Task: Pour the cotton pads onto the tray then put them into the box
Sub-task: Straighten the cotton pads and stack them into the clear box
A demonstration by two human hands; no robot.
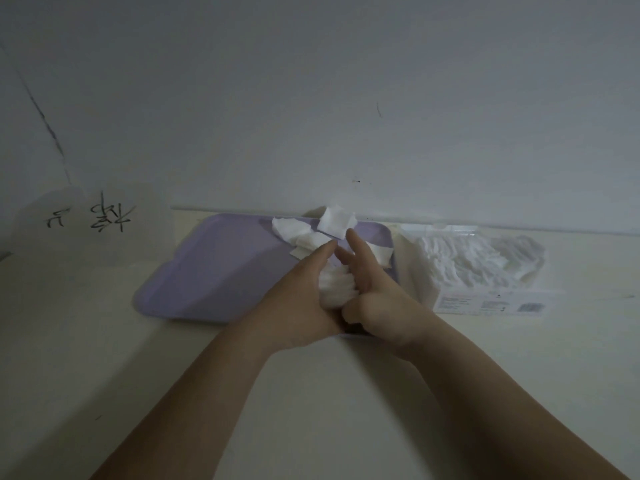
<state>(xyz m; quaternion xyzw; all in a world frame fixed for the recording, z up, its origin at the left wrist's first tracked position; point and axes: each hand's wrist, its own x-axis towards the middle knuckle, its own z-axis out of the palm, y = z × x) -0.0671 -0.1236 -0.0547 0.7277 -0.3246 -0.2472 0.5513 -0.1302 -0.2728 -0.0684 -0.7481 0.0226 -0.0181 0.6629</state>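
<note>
The left hand (301,292) and right hand (377,299) meet just below the centre of the frame, squeezing a bunch of white cotton pads (337,289) between them. The left hand's fingers lie mostly straight, its palm pressed to the bunch. The right hand's thumb curls round the near side while its forefinger points away.

The bunch sits low over the right part of the lilac rectangular plastic tray (207,271), whose left part is bare. On the cream tabletop (104,341), the tray stands at mid-frame.

Farther off, along the tray's far rim and right side, a few loose white square pads (337,221) lie scattered, one of them overhanging the rim.

Just right of the tray stands the clear oblong box (491,303), already heaped with crumpled white pads.

Judging from this, the pouring is done and the refilling is far along: the gathered bunch and the few stragglers remain.

At the left edge, a sheet of paper with handwriting (90,216) leans by the pale wall (311,98).
</note>
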